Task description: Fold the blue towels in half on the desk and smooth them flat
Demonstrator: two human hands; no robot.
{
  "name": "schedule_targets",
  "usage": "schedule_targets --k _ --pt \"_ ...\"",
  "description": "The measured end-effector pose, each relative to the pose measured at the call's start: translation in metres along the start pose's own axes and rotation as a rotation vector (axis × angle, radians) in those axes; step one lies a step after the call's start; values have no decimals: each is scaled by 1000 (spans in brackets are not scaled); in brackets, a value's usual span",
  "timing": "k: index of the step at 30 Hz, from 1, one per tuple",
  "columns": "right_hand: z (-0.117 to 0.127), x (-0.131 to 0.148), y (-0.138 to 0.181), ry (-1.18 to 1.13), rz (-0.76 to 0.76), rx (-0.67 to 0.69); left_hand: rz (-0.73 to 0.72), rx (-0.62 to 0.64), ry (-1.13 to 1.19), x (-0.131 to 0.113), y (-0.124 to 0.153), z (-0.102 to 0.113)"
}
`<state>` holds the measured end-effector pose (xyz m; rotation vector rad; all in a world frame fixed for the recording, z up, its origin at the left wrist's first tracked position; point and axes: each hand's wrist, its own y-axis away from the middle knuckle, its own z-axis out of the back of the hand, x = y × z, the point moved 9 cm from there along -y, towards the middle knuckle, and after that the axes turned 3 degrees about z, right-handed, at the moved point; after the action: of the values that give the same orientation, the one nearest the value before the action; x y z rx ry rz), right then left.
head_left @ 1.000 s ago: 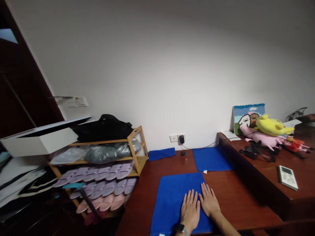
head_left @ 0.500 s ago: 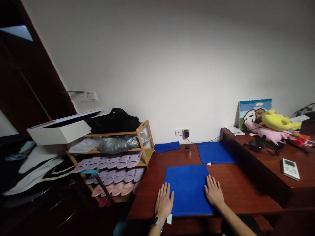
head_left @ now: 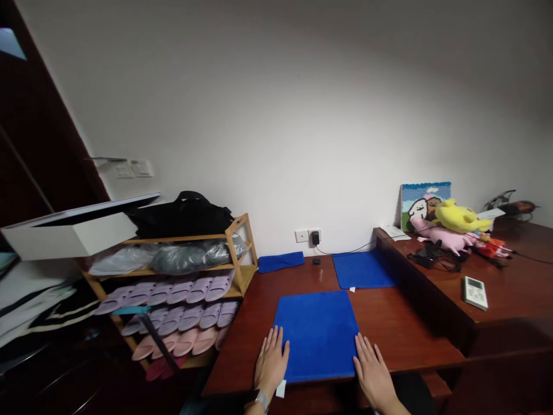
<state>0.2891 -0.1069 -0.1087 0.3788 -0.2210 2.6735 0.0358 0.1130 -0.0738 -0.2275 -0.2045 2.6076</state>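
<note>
A blue cloth (head_left: 317,331) lies spread flat on the dark red wooden table (head_left: 389,323) in front of me. My left hand (head_left: 271,364) rests flat at the cloth's lower left corner, fingers stretched out, with a watch on the wrist. At the cloth's lower right corner my right hand (head_left: 372,370) lies flat too, fingers apart. Neither hand holds anything. A small white tag (head_left: 281,389) shows at the cloth's near left edge.
A second blue cloth (head_left: 363,270) and a folded one (head_left: 280,261) lie by the wall. A raised desk (head_left: 496,276) on the right bears plush toys (head_left: 458,225), cables and a remote (head_left: 476,291). A wooden rack of slippers (head_left: 181,300) stands left.
Both hands have slid from the middle of the cloth outward and back toward me, ending at its two near corners. The camera view has shifted slightly.
</note>
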Motion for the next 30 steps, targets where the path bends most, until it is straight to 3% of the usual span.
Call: schedule_targets --k 3,6,10,14,16,18,20,22,25,30 --pt "2 3 0 2 -12 18 -6 18 -51 -1 1 6" --pt "5 5 1 5 -23 32 -36 3 -107 -22 4 18" --pt "8 6 2 -31 -11 24 -193 -2 -2 -102 14 20" --pt "3 6 1 -49 44 17 -362 71 179 -195 29 0" --pt "-3 5 -1 -36 83 28 -408 121 235 -224 35 -12" --pt "-9 3 -2 -17 122 29 -415 162 260 -232 38 -20" --pt "-12 2 -4 -6 143 2 -408 185 259 -223 39 -23" --pt "-12 -1 -4 -7 135 -49 -385 192 225 -197 37 -20" --pt "-10 -4 -3 -16 108 -108 -278 176 125 -128 28 -10" --pt "-10 -3 0 -14 85 -46 -49 158 -25 -2 17 6"
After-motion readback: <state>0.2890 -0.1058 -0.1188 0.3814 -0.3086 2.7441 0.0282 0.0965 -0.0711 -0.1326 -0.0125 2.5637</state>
